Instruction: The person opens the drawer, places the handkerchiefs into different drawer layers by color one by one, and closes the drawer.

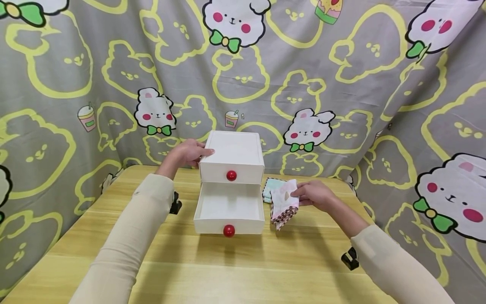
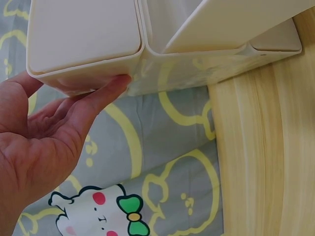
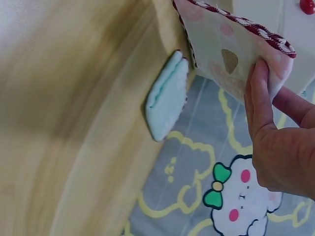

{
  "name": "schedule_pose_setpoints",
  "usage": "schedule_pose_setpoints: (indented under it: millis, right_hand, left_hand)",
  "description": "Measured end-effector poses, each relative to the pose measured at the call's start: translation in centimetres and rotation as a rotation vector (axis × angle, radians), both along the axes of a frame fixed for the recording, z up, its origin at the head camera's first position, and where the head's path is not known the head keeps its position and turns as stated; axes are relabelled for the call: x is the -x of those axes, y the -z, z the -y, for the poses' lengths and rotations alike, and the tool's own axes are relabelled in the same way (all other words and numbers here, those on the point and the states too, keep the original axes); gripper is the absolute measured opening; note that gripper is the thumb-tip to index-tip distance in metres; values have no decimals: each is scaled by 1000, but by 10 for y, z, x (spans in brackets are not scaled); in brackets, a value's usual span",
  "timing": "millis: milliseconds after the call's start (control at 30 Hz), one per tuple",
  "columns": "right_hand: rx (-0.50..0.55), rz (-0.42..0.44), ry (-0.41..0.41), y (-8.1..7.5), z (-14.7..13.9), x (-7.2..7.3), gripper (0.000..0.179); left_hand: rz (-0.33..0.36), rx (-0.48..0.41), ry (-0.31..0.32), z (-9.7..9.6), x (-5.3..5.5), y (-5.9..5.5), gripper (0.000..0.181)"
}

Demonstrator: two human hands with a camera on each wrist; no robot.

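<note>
A white drawer box [image 1: 235, 147] with red knobs stands on the table. One of its drawers [image 1: 212, 226] is pulled out, and its inside looks bare. My left hand [image 1: 188, 153] holds the box by its upper left edge, thumb on top and fingers along the side wall [image 2: 106, 69]. To the right of the box, my right hand [image 1: 316, 195] pinches a folded pinkish-white small towel [image 1: 282, 198] with a dark red and white stitched border. The towel is held up off the table, beside the open drawer. Behind it, a folded pale green small towel [image 3: 168, 101] lies on the table.
The wooden table [image 1: 243, 270] ends at a grey curtain [image 1: 243, 114] with yellow bear outlines, which hangs behind it and at both sides. A black clip-like piece [image 1: 175, 203] is near my left forearm, and another black piece [image 1: 350, 259] is by my right sleeve.
</note>
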State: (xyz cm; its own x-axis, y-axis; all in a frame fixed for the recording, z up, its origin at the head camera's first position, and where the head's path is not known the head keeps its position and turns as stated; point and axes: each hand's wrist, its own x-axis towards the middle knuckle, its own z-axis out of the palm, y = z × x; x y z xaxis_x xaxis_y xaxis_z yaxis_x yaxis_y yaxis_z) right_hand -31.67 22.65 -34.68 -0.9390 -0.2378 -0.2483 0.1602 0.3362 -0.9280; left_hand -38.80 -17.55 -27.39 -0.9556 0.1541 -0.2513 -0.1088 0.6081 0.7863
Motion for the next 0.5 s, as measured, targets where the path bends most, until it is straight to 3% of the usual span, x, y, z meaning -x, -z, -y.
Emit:
schedule_pose_setpoints:
  millis: [200, 500]
  right_hand:
    - [-9, -23, -41, -20, -2, -5, 63]
    - [-28, -64, -67, -59, 5, -17, 57]
  left_hand:
    - [-6, 1, 5, 0, 0, 0, 61]
    - [-4, 9, 5, -1, -2, -2, 62]
